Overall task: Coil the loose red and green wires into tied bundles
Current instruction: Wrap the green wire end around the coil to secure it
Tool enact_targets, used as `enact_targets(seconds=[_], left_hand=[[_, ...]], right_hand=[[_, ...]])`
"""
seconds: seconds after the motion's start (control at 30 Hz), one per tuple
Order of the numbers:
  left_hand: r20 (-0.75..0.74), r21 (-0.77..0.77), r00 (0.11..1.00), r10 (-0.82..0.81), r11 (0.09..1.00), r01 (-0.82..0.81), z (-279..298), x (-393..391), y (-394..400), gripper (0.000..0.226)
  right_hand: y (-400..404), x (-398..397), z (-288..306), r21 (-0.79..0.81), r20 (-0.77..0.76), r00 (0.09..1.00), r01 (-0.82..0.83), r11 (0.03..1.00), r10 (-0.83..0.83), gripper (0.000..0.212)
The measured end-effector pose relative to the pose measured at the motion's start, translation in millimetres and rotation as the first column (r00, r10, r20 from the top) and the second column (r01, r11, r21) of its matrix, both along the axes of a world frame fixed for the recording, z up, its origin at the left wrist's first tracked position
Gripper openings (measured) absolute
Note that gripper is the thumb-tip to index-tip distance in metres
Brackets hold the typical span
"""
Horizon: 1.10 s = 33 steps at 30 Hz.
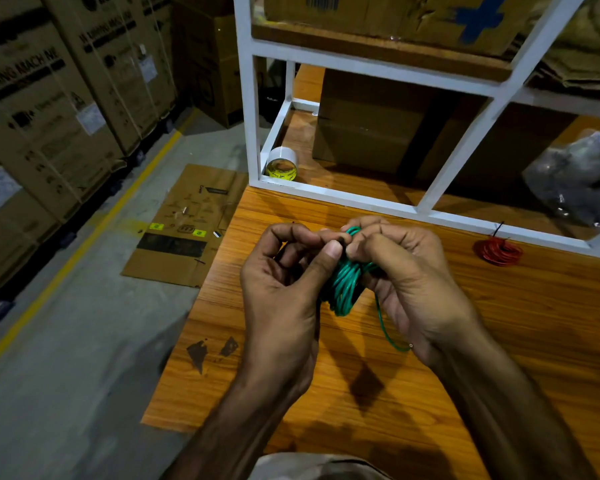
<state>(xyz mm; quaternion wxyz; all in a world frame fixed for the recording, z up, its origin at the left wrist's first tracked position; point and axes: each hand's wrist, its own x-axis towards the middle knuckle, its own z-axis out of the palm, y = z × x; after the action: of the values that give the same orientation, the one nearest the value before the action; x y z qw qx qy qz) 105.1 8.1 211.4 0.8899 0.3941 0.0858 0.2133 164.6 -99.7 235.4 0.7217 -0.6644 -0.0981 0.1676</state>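
The green wire coil (pixel 343 285) is held above the wooden table (pixel 430 341) between both hands, which are closed on it. The left hand (pixel 284 271) is curled, its thumb and forefinger pinched at the top of the coil where something small and dark, probably a tie, is being worked; what exactly is pinched cannot be made out. The right hand (pixel 406 271) is wrapped round the loops from the other side, its fingers folded over the upper edge of the bundle. A loose green tail (pixel 385 327) is seen hanging below the coil and curving toward the right wrist, its bare tip free in the air. The red wire bundle (pixel 498 250) lies on the table well apart to the right, near the white shelf frame (pixel 361 199), with a dark tie end standing up from it, so it is judged to be finished already. A roll of tape (pixel 282 163) stands on the lower shelf at the left corner, and a flattened cardboard sheet (pixel 187 230) lies on the floor beside the table. The tying of the green coil is judged to be the step in hand. If the right hand's hold is loosened before the tie is drawn tight, the loops could spring open and the coil could be lost. The hanging tail could also be left outside the tie, or be caught by the wrist and pulled, so that a loop is dragged out of the bundle.
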Motion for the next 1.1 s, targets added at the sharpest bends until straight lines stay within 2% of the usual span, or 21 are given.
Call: enact_targets(seconds=[0.17, 0.23, 0.3, 0.4, 0.57, 0.7, 1.1], left_hand=[[0.029, 0.026, 1.000, 0.011, 1.000, -0.011, -2.6, 1.3, 0.9, 0.021], [0.036, 0.039, 0.999, 0.016, 0.999, -0.018, -3.9, 2.0, 2.2, 0.020], [0.047, 0.063, 0.999, 0.023, 0.998, -0.026, -4.7, 2.6, 3.4, 0.023], [0.053, 0.066, 0.998, 0.013, 0.998, -0.017, -6.8, 2.3, 3.7, 0.023], [0.060, 0.102, 0.998, 0.018, 0.994, -0.024, -8.9, 1.5, 5.5, 0.022], [0.082, 0.151, 0.996, 0.030, 0.988, -0.042, -10.1, 2.3, 6.8, 0.020], [0.089, 0.039, 0.996, -0.016, 0.999, 0.012, -11.7, 2.5, 4.4, 0.027]], right_hand=[[0.8, 0.4, -3.2, 0.028, 0.005, 1.000, -0.002, 1.000, 0.002, 0.004], [0.4, 0.7, -4.2, 0.027, 0.013, 1.000, -0.006, 1.000, 0.005, 0.010], [0.9, 1.2, -1.9, 0.066, -0.011, 1.000, -0.024, 0.998, 0.025, 0.002], [1.0, 0.5, 0.9, 0.110, -0.020, 0.999, -0.043, 0.993, 0.046, 0.013], [1.5, -1.7, 0.2, 0.035, 0.009, 1.000, -0.010, 0.999, 0.010, 0.012], [1.8, -2.2, 0.8, 0.080, -0.015, 0.999, -0.034, 0.996, 0.036, 0.016], [2.0, -3.5, 0.4, 0.062, 0.001, 1.000, -0.031, 0.998, 0.031, 0.014]])
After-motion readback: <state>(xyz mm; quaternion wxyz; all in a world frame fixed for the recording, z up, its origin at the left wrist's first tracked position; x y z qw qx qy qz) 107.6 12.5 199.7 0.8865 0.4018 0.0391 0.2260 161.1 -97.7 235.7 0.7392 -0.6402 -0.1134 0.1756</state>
